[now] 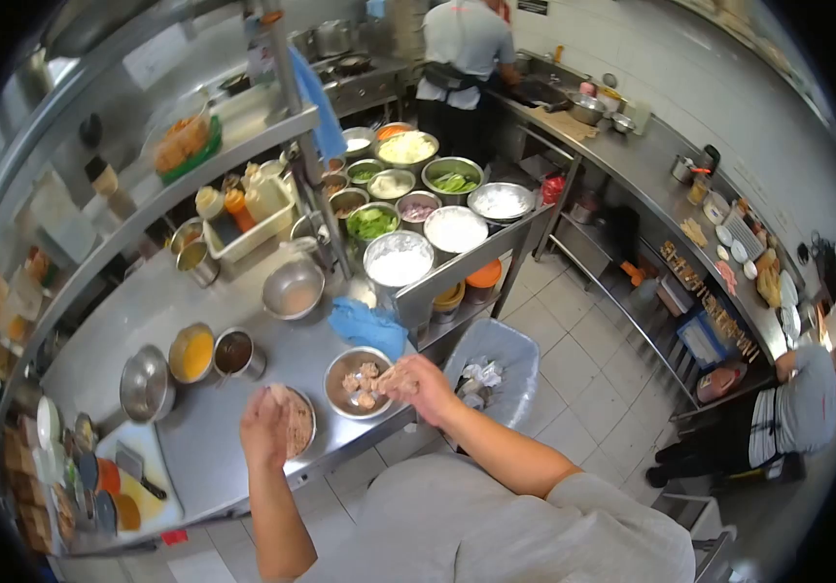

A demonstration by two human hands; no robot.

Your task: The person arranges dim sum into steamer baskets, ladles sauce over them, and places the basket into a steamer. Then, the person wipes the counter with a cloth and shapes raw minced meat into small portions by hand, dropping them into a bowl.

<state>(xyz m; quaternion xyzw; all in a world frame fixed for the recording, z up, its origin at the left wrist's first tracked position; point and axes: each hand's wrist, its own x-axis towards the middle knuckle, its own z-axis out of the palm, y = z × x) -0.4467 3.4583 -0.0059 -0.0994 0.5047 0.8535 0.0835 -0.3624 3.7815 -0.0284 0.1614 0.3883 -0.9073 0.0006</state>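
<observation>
Below me on the steel counter, a bowl of pinkish ground mixture [298,425] sits under my left hand [263,428], which rests at its left rim with fingers bent; what they hold, if anything, is hidden. Just right of it stands a steel bowl [333,396] holding several small lumps [366,382] of the same pinkish mixture. My right hand [417,389] is over that bowl's right rim, its fingers drawn together around some pinkish mixture [396,381]. A blue cloth [369,325] lies behind the bowl.
Left are bowls of yellow liquid [191,353] and dark sauce [234,352], and a cutting board [146,476] with a knife. Ingredient bowls [399,258] stand ahead. A lined bin [501,364] is right of the counter. Two people [467,49] [797,408] work farther off.
</observation>
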